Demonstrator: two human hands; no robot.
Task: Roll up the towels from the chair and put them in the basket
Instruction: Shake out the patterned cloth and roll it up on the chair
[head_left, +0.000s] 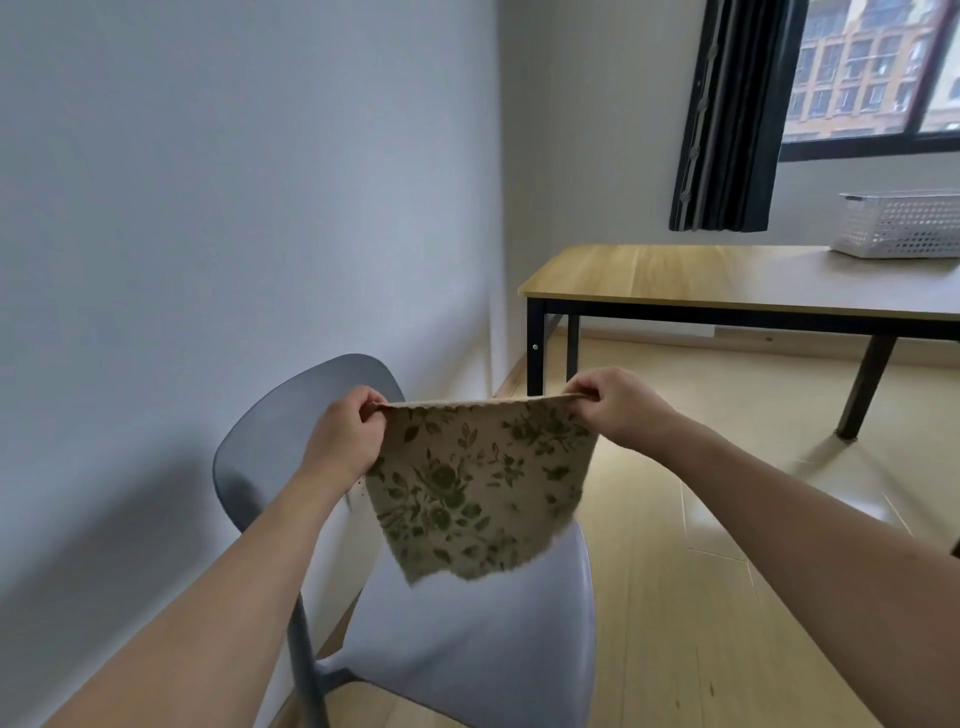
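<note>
Two bare forearms reach forward over the grey plastic chair. Above the chair's seat, the left hand and the right hand each pinch one top corner of a beige cloth towel with a dark green floral print, fingers curled tight on the hem. That top edge runs taut from hand to hand, and the towel hangs down from it, clear of the seat. Well beyond the chair and off to the right, a white perforated plastic basket sits on a wooden table with black legs, nearer the right hand.
</note>
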